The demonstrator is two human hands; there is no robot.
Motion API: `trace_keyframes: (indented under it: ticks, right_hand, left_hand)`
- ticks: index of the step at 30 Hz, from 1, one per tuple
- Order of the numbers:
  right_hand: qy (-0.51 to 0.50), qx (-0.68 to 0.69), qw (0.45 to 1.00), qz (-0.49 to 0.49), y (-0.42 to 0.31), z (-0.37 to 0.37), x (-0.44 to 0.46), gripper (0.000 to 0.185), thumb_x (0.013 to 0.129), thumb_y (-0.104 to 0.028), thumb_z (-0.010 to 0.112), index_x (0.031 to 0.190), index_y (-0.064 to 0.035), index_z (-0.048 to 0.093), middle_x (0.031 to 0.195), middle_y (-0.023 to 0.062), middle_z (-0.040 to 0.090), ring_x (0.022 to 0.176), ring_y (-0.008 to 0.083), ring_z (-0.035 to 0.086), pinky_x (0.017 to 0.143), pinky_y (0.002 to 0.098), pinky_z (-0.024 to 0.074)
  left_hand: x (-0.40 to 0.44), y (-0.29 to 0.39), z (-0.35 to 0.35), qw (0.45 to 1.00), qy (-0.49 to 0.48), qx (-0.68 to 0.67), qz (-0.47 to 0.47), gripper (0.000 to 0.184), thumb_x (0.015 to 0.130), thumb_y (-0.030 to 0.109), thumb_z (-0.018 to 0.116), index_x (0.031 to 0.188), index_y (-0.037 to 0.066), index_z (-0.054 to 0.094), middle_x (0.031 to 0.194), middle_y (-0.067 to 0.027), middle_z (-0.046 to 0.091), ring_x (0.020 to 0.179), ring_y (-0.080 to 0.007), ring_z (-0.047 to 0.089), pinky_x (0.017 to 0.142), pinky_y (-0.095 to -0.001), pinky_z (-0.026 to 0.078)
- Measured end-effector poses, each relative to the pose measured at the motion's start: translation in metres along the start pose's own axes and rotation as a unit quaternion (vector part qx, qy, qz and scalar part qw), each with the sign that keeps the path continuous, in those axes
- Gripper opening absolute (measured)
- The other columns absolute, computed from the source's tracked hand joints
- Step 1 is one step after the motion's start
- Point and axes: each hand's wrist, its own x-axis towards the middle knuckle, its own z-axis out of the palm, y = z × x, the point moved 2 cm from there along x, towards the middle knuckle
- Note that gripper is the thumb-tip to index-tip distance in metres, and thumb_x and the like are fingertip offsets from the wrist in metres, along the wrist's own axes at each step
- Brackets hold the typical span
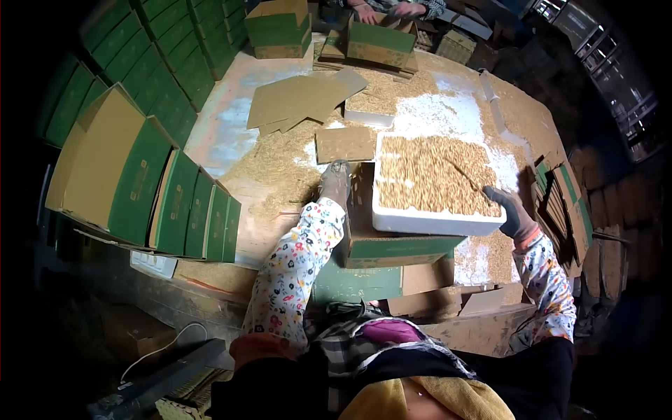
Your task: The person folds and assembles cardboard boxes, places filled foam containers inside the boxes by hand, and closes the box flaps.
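Right hand [516, 215] gripping, we're steadying a foam tray [434, 222] over the carton [399, 249], needing level support; left hand [335, 183] grip unclear.

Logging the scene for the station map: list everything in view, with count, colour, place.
Foam tray: 1, white, right of centre
Loose fill: uncounted, tan, in the tray and scattered
Open box: 1, green and brown, under the tray
Box row: several, green, left
Box stack: many, green, far left
Cardboard sheets: several, brown, beyond centre
Far boxes: 2, green and brown, far end
Flat cartons: several, green and brown, right
Table: 1, whitish, beneath
Socket strip: 1, white, left front
Cable: 1, white, lower left
Co-worker's hands: 2, far end
Left grip: 1, grey glove, beside the open box
Right grip: 1, grey glove, tray's right corner
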Motion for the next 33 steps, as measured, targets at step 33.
trace_keyframes:
  ticks: [33]
  right_hand:
    - [0.283, -0.135, 0.886, 0.342, 0.113, 0.028, 0.034, 0.057, 0.082, -0.017, 0.057, 0.134, -0.0075, 0.037, 0.092, 0.0181, 0.064, 0.079, 0.0344, 0.063, 0.073, 0.0433, 0.0498]
  left_hand:
    - [-0.056, 0.11, 0.008, 0.919, 0.021, 0.391, -0.044, 0.029, 0.079, 0.009, 0.066, 0.105, 0.0, 0.057, 0.094, -0.014, 0.062, 0.086, -0.0246, 0.06, 0.08, -0.0335, 0.046]
